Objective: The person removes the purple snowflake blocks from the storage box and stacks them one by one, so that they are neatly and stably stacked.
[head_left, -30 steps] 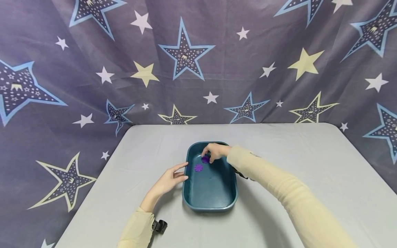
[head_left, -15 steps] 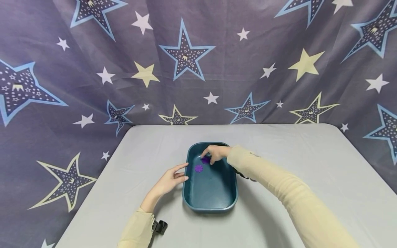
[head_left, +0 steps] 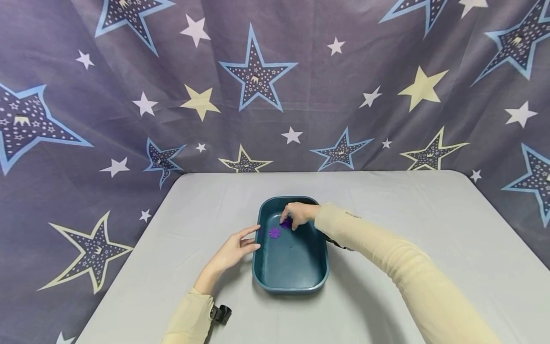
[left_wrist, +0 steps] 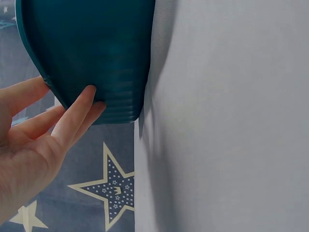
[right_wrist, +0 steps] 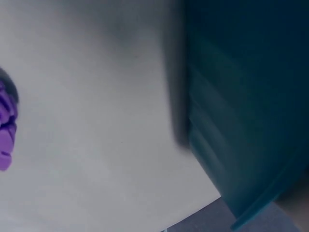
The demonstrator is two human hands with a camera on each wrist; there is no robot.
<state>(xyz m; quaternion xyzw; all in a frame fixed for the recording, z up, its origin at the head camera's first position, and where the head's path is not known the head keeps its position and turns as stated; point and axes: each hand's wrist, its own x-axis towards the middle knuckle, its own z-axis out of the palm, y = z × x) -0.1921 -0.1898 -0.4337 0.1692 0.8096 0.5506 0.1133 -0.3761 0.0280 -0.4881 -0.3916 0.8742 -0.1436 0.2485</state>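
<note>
A dark teal tub (head_left: 292, 267) stands on the table in the head view. Inside it, a purple flower-shaped piece (head_left: 274, 232) lies flat on the bottom. My right hand (head_left: 299, 213) reaches over the far right rim, its thumb and index finger bent around a second purple piece (head_left: 287, 223), which they partly hide. My left hand (head_left: 232, 248) touches the tub's left side with extended fingers. Close up in the left wrist view, the left hand's fingertips (left_wrist: 89, 92) rest against the tub's outer wall (left_wrist: 116, 63).
In the right wrist view, purple ridged pieces (right_wrist: 6, 128) appear at the left edge, beside the tub's outer wall (right_wrist: 241, 106). A pale cloth (head_left: 206, 205) covers the table. A star-patterned curtain (head_left: 283, 124) hangs behind.
My right fingers and the purple piece at them have shifted slightly right and toward me inside the tub. The left hand, tub and flat purple piece hold their places.
</note>
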